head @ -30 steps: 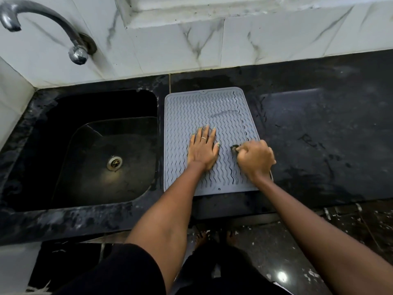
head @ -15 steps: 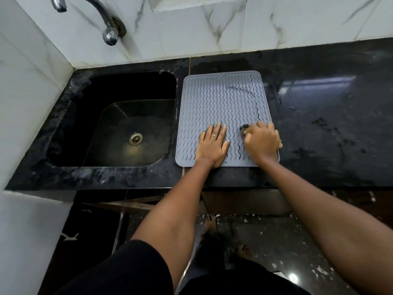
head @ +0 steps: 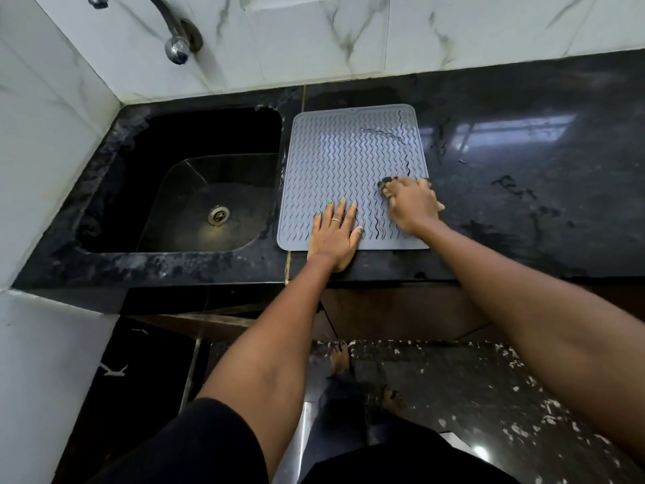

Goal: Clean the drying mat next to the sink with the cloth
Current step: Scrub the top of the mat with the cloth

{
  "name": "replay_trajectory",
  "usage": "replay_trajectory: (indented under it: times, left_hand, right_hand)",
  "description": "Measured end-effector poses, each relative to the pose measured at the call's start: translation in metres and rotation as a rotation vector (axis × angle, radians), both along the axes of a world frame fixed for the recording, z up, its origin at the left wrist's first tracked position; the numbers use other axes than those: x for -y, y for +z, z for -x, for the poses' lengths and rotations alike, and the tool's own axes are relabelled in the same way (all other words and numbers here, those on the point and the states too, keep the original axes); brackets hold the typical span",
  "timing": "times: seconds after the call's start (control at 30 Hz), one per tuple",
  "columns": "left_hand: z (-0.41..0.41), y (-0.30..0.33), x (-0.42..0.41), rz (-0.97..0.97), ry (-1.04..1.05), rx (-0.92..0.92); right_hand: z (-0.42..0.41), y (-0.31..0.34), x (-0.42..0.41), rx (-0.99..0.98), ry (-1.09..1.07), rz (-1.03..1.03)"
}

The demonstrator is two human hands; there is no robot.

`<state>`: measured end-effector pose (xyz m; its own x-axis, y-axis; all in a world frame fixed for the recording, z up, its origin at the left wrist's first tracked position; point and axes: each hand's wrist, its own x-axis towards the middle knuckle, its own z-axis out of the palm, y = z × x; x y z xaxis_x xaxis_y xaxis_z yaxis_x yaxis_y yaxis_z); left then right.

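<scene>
Our right hand (head: 412, 204), grip closed on the cloth (head: 385, 181), sits near-right on the drying mat (head: 335, 162); unwiped ridges run away and left, left hand (head: 335, 235) flat.

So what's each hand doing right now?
Left hand: open, flat on the drying mat.
Right hand: closed around the cloth.

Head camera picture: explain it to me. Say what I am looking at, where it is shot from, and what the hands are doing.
There is no machine here. A person wears a camera on the head, so you look down along both bare arms. On the black counter a grey drying mat lies to the right of a dark sink, under a wall tap. The left hand lies flat with fingers spread at the mat's near edge. The right hand is closed around a bunched dark cloth, mostly hidden, pressed on the mat's right side. Dark streaks mark some grooves nearby.
</scene>
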<state>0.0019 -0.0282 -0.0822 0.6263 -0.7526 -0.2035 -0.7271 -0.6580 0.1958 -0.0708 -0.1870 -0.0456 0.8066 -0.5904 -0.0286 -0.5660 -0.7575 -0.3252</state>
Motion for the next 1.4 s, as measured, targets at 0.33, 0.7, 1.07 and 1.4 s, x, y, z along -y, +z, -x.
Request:
replay_trajectory:
  times: [0.33,0.7,1.07,1.4]
  left_hand:
    - [0.015,0.0,0.008,0.093,0.1,0.087]
    - [-0.037,0.021,0.048,0.333,0.217,0.167]
    - [-0.135,0.019,0.106,0.34,0.109,0.068]
    - [-0.189,0.004,0.147,0.334,0.002,0.051]
  right_hand:
    - [0.071,-0.007,-0.058,0.289,0.007,0.157]
    - [-0.051,0.034,0.015,0.52,-0.219,-0.21]
    - [-0.107,-0.019,0.046,0.212,-0.095,0.033]
    - [-0.181,-0.02,0.117,0.189,-0.172,0.068]
